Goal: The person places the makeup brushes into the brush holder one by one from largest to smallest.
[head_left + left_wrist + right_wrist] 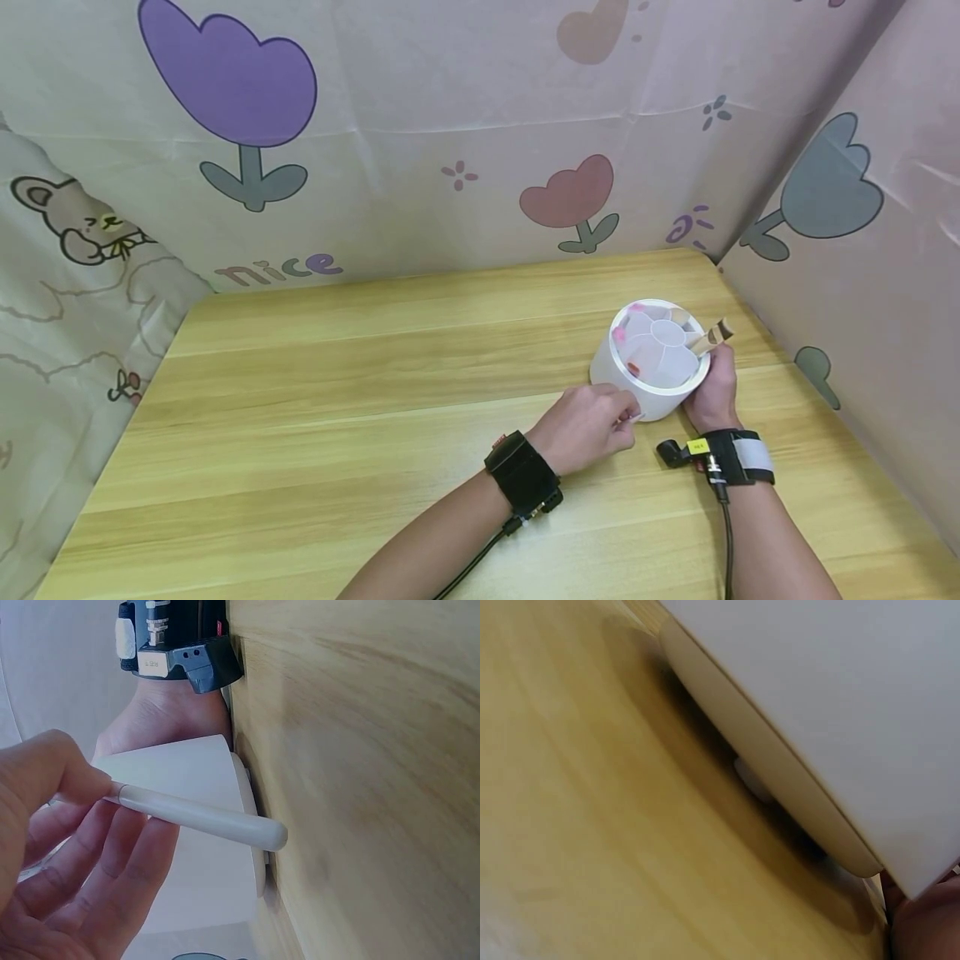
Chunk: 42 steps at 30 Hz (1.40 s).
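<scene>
A round white organizer (649, 402), divided into petal-like compartments, stands on the right part of the table. Two brown-tipped sticks (710, 338) poke out of it at the right, and small pink pieces show inside. My right hand (714, 392) holds the organizer from its right side; most of those fingers are hidden behind it. In front of the organizer, my left hand (592, 425) pinches a slim white stick (202, 817) with a rounded end and a seam near the fingers. In the left wrist view, the stick crosses in front of the organizer's wall (202, 892).
The wooden table (337, 417) stretches away to the left. Printed curtains (405, 125) hang along its back and both sides; the right curtain (862, 333) is close to the organizer. Cables run from both wristbands. In the right wrist view, a small light foot (751, 780) shows under the organizer's base.
</scene>
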{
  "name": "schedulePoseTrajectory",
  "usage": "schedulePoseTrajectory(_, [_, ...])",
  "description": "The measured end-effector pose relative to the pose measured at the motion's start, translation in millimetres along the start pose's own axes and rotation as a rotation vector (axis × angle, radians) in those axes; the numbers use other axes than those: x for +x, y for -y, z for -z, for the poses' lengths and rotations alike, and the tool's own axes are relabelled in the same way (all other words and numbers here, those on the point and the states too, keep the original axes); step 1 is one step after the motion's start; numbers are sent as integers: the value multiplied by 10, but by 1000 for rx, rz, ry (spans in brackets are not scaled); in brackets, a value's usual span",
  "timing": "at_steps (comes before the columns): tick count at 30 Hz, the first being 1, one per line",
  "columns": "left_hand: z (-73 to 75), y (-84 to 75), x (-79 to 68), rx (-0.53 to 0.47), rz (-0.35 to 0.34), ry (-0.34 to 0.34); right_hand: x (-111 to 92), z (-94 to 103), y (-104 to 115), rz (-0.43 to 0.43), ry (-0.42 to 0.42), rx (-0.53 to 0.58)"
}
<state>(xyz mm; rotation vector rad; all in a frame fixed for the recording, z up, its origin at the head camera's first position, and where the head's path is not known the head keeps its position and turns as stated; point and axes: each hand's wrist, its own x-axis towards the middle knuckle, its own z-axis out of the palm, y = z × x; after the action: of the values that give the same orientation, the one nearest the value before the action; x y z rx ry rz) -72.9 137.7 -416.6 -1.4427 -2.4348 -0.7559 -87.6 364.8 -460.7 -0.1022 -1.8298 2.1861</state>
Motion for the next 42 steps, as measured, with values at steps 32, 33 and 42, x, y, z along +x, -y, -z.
schedulePoseTrajectory(32, [8, -1, 12, -34, -19, -125, 13, -8, -12, 4, -3, 29])
schedulePoseTrajectory(33, [11, -1, 14, -36, -20, -133, 14, -10, -13, 5, -2, 34])
schedulePoseTrajectory(42, [30, 2, 19, -55, -22, -183, 31, -14, -3, 37, 2, 58])
